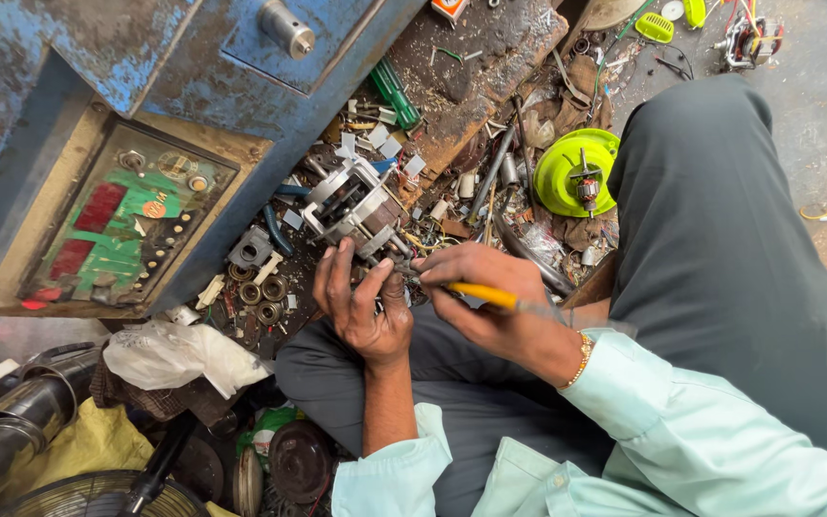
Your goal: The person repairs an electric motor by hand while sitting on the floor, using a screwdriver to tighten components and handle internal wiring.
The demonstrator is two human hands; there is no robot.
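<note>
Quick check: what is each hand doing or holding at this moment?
Left hand: fingers up against the small electric motor, steadying it; no full grasp visible.
Right hand: closed on the yellow-handled screwdriver, tip toward the motor.

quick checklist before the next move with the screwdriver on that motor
1. Left hand bracing the small electric motor: ok, its fingers reach the motor's near end.
2. Right hand gripping the yellow-handled screwdriver: ok, closed around the handle.
3. Screwdriver tip seated on a screw: cannot tell, the tip is hidden behind the fingers.
4. Motor resting steady: cannot tell, it lies among loose scrap and paper bits.
5. Space around the motor free of clutter: not ok, bearings, a green-handled tool and metal parts crowd it.
6. Bright green housing out of the hands' way: ok, it lies apart on the right.
</note>
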